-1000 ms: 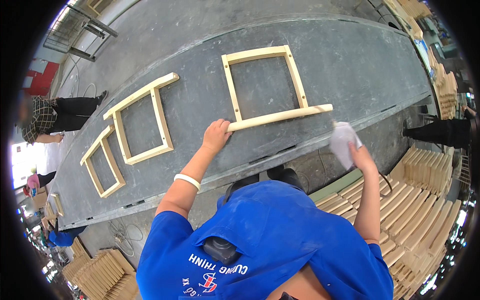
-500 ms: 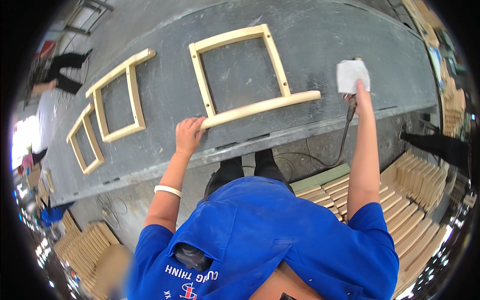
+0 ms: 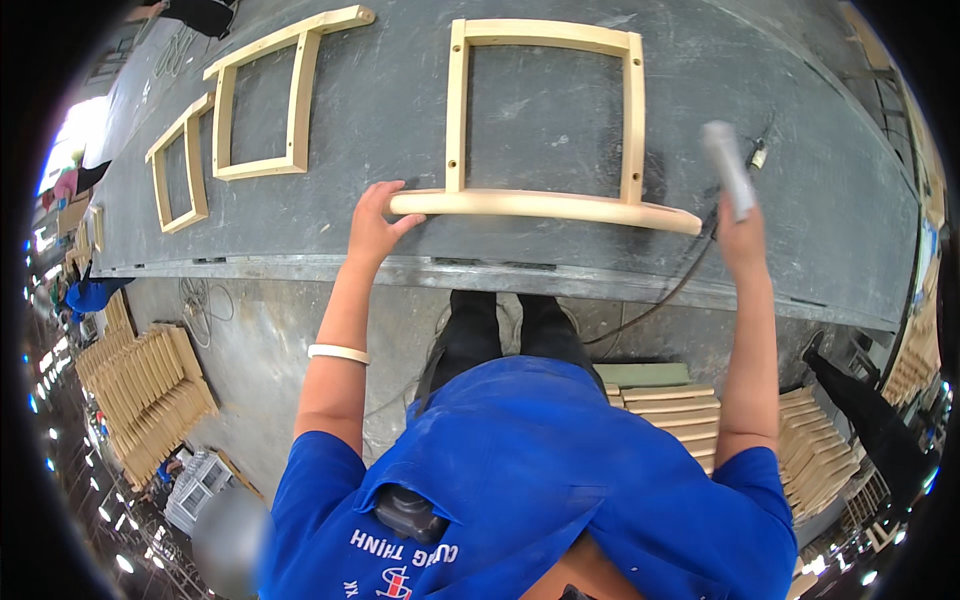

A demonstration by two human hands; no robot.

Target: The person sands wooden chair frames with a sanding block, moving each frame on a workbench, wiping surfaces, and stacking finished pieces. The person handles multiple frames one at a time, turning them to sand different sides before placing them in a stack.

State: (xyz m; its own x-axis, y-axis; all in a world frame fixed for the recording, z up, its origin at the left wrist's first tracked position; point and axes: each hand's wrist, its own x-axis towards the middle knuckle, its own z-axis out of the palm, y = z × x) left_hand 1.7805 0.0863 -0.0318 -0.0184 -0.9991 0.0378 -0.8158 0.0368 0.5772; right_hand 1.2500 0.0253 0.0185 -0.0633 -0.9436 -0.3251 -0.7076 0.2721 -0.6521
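A square frame of pale, light-coloured wood (image 3: pixel 545 120) lies flat on a long grey workbench (image 3: pixel 400 130), with its near rail, a slightly curved strip wider than the rest, running along the side closest to the person. The left hand (image 3: pixel 375 220) rests at the left end of that curved rail, its fingers curled over the end of the wood and the thumb set against the rail's near edge, so it has a light grip on the frame. The right hand (image 3: pixel 738 225) is raised just beyond the frame's right end, closed round a blurred grey handheld tool (image 3: pixel 728 165) that stands up from the fist; a dark cable (image 3: pixel 655 305) trails from the tool down over the bench edge. A white band (image 3: pixel 338 352) circles the left forearm. To the left of the frame, two more pale wooden frames (image 3: pixel 262 95) lie on the same bench, well apart from it. Below the bench edge, left of the frame, stacks of pale wooden slats (image 3: pixel 145 390) sit on the floor.
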